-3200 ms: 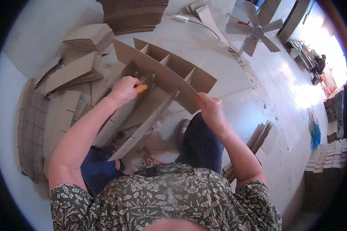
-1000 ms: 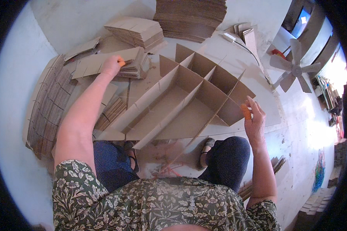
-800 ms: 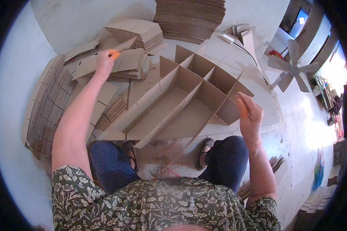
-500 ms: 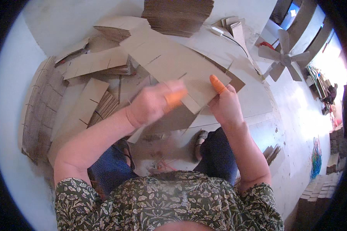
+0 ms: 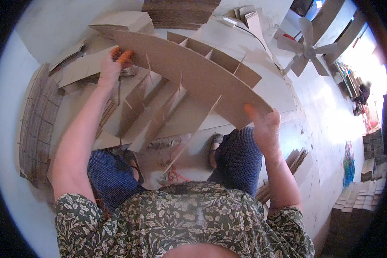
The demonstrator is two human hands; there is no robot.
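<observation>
A long brown cardboard divider strip [image 5: 189, 71] stands on edge, held at both ends. My left hand [image 5: 112, 68] grips its far left end, with orange covers on the fingers. My right hand [image 5: 267, 129] is closed on its near right end, an orange cover on the thumb. Shorter cardboard cross strips [image 5: 193, 129] pass through slots in the long strip and fan out toward me. Behind it stands another long strip [image 5: 228, 66], also crossed by short pieces. The lower edges of the cross strips are partly hidden.
Slotted cardboard strips are stacked at the left wall [image 5: 38, 124], with another cardboard stack [image 5: 180, 13] at the back. Loose strips [image 5: 84, 69] lie at the left. A fan [image 5: 309, 51] stands to the right, a cable [image 5: 256, 41] near it. More cardboard piles [image 5: 357, 204] sit lower right.
My left hand has moved up and left to the strip's far end. The long strip, earlier lying flatter, now stands on edge with cross strips showing. My right hand has shifted slightly down and right.
</observation>
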